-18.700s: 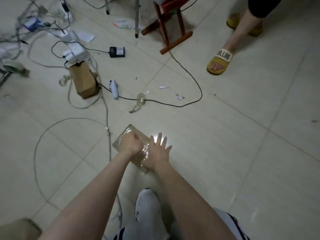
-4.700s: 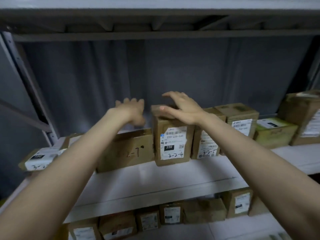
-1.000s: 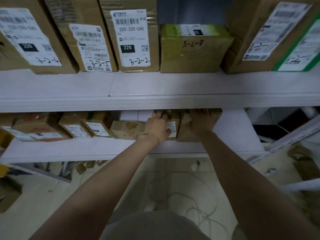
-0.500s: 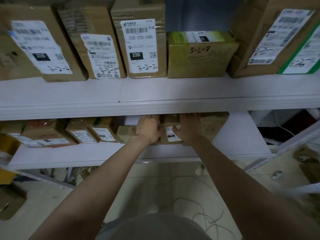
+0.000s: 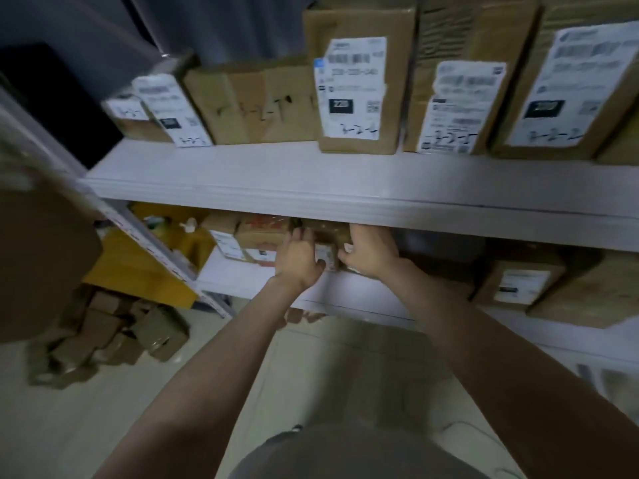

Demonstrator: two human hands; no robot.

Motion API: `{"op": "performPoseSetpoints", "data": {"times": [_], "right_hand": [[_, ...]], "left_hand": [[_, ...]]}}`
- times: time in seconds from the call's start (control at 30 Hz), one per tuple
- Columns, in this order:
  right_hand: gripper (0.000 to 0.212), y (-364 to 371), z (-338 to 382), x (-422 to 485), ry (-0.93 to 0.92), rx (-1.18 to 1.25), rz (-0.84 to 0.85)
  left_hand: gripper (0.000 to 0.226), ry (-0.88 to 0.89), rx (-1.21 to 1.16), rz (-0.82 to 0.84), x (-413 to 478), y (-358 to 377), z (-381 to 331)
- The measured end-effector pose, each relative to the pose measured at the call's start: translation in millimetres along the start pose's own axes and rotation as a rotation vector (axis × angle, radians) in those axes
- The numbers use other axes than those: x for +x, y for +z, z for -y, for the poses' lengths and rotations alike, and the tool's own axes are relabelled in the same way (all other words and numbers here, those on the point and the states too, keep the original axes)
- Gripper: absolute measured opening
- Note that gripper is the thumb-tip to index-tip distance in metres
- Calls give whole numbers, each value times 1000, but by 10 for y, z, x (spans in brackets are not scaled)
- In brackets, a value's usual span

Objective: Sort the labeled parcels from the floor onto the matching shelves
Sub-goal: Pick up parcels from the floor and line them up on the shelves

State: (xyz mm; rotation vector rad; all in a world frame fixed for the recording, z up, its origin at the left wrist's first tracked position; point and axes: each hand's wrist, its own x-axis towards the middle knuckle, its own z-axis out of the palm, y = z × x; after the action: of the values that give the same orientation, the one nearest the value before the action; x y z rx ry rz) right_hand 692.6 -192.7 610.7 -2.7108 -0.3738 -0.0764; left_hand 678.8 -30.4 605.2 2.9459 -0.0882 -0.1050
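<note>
A small brown parcel with a white label stands on the lower white shelf, partly tucked under the shelf above. My left hand grips its left side and my right hand grips its right side. Other labeled parcels stand just left of it on the same shelf. The upper shelf carries a row of labeled cardboard parcels with handwritten codes. The view is blurred.
A pile of small brown boxes lies on the tiled floor at the left, beside yellow cartons. More parcels stand on the lower shelf to the right. A blurred brown box fills the left edge.
My view has swung left along the shelves. Both hands still hold the small parcel on the lower shelf, which now sits further left, close to the parcels there.
</note>
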Motion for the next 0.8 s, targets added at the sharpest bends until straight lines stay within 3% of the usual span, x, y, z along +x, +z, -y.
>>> {"op": "performPoseSetpoints", "data": {"times": [0.13,0.27,0.47,0.8], "right_hand": [[84,400,548,299,-22,-90,67],[101,718,659,458,129,-127,105],[105,903,640,512,289,-177,210],[89,843,572,499,528,-220,447]], "left_hand": [[74,-86,49,8,157,-73,889],[79,-126,161,64,379,-128,1545],[89,-122,188,203,712,-32,1978],[71,-90,187,281,1015,219,2240]]}}
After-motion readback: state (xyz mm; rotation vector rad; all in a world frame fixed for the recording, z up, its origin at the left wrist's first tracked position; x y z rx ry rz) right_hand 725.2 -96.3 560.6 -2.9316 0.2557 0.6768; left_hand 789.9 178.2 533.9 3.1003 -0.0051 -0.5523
